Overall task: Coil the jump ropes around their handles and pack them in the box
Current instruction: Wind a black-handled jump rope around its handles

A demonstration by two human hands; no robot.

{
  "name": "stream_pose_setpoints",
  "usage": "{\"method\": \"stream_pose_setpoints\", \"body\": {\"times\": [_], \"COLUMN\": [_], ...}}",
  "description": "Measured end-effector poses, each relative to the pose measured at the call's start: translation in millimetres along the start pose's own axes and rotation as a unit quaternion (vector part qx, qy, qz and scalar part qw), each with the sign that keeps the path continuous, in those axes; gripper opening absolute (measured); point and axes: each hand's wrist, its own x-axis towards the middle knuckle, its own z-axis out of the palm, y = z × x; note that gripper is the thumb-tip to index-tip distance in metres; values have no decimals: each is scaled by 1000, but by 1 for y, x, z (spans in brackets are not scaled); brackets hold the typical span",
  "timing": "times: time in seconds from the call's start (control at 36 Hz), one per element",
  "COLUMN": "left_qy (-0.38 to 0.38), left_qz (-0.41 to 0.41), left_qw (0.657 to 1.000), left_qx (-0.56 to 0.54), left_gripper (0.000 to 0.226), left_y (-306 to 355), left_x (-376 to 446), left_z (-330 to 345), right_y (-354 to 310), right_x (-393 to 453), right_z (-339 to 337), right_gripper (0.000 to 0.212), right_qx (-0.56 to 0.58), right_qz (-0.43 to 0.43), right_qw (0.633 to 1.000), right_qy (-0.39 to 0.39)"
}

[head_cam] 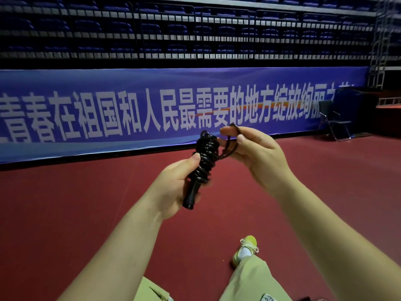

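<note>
- Rope (206,157) of black colour is already wound in many turns around the handles (191,196), and the bundle is held in the air above the red floor (86,203), in front of the person.
- Left hand (173,183) is closed around the lower part of the handles, with the thumb pressed on the side of the coil; this probably keeps the turns from sliding off while the end is worked.
- Right hand (253,153) pinches the last loose loop (233,135) of the rope between thumb and fingers, just beside the top of the coil. The loop is held up and a little away, so it seems ready to be tucked or passed over the top to lock the winding.
- Bundle is tilted, with the bare handle end pointing down toward the person, which leaves the top free for the right hand.
- Box is not in view, so nobody can say from here where it stands.
- Winding of this rope looks almost finished; packing is not yet done.
- Risk is that the stiff coil springs open if the left grip loosens before the end is fixed.
- Banner (152,109) and folding chair (332,120) stand well apart and play no part.
</note>
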Motion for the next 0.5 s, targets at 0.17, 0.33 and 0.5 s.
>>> {"method": "stream_pose_setpoints", "body": {"times": [0.17,0.33,0.5], "left_qy": [-31,-82,-64], "left_qz": [-15,-36,-29], "left_qw": [999,994,996], "left_qx": [-1,-58,-56], "left_gripper": [48,44,46], "left_y": [0,4,3], "left_x": [-4,-6,-4], "left_z": [4,9,1], "right_y": [-2,-2,1], "right_x": [-1,2,5], "right_z": [-2,2,7], "right_gripper": [24,22,26], "right_qx": [-30,-69,-39], "right_qz": [-25,-88,-46], "right_qw": [999,993,998], "right_qy": [3,22,3]}}
